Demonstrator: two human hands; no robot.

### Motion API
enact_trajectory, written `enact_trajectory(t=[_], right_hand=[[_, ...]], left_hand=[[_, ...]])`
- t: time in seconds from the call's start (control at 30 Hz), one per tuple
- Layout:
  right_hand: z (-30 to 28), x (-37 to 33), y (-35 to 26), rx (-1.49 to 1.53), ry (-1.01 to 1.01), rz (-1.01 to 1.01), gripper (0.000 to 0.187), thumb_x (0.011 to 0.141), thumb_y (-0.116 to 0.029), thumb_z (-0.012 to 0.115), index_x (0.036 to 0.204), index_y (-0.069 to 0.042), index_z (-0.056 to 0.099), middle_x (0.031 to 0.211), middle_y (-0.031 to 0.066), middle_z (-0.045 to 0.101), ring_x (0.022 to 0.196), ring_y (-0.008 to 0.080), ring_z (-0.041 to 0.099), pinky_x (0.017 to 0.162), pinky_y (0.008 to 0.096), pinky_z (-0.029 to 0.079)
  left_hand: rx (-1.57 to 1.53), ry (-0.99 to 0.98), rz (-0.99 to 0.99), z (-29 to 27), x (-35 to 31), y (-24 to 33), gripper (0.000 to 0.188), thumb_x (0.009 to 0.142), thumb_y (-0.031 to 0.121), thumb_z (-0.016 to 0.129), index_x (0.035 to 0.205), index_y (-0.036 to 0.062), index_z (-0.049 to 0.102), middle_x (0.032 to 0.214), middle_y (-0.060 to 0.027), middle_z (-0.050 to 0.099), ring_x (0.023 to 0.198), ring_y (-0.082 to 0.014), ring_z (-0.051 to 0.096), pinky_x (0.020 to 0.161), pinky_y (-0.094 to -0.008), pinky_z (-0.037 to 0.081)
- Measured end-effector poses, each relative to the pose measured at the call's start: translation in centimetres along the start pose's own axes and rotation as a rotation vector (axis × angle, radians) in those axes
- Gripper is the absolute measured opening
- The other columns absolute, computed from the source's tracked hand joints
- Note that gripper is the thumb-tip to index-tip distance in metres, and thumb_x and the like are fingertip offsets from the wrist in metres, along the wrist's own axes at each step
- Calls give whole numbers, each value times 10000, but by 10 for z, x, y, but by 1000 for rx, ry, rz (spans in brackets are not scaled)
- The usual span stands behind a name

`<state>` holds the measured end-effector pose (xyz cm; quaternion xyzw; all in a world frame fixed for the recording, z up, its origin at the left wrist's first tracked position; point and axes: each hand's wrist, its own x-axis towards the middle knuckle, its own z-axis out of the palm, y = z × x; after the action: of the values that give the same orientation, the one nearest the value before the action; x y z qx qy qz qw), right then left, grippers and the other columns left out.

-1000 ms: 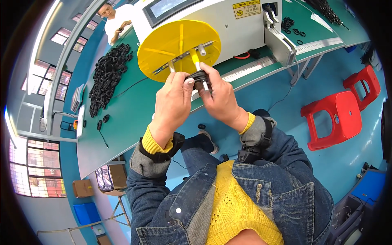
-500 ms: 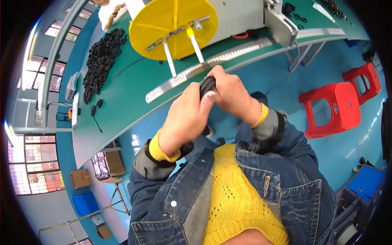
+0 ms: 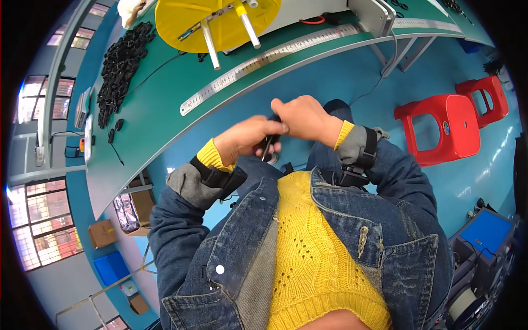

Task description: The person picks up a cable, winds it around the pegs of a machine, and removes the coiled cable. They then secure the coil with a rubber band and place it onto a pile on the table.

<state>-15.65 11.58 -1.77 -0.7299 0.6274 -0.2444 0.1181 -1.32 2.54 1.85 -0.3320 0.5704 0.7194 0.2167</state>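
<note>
A black coiled cable (image 3: pixel 268 144) is held between my two hands in front of my body, past the bench's front edge. Its dark strands show under my left thumb, and most of the coil is hidden by the fingers. My left hand (image 3: pixel 245 136) is closed around it, thumb pointing right. Pressed up against it from the right, my right hand (image 3: pixel 305 118) is closed on the cable's upper part. Beyond them a long steel ruler (image 3: pixel 258 60) lies along the bench edge. Behind it stands a yellow disc (image 3: pixel 214 25) with two pale rods sticking out.
A heap of black cable bundles (image 3: pixel 124 69) covers the left part of the green bench (image 3: pixel 148 110). Two red stools (image 3: pixel 459 126) stand on the blue floor to the right. Cardboard boxes (image 3: pixel 102 234) sit at lower left. Part of another person (image 3: pixel 129 11) shows behind the bench.
The view has shifted, with the bench now higher in the picture. My hands have come down nearer my body and turned; the coil shows less between them.
</note>
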Motion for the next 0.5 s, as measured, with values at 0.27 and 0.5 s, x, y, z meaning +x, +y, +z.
enact_trajectory(t=[0.27, 0.5], right_hand=[[20, -16, 0, 400, 90, -100, 256, 678, -209, 599, 868, -60, 516, 635, 139, 602, 597, 345, 595, 537, 404, 468], [31, -24, 7, 299, 6, 64, 253, 675, -218, 605, 856, -54, 536, 642, 150, 601, 607, 334, 599, 550, 412, 470]], left_hand=[[113, 66, 343, 25, 12, -35, 359, 824, 358, 591, 888, 6, 564, 599, -42, 563, 485, -100, 532, 399, -213, 406], [-129, -84, -124, 9, 24, -24, 377, 840, 384, 575, 863, 9, 558, 570, -36, 545, 460, -95, 506, 406, -209, 391]])
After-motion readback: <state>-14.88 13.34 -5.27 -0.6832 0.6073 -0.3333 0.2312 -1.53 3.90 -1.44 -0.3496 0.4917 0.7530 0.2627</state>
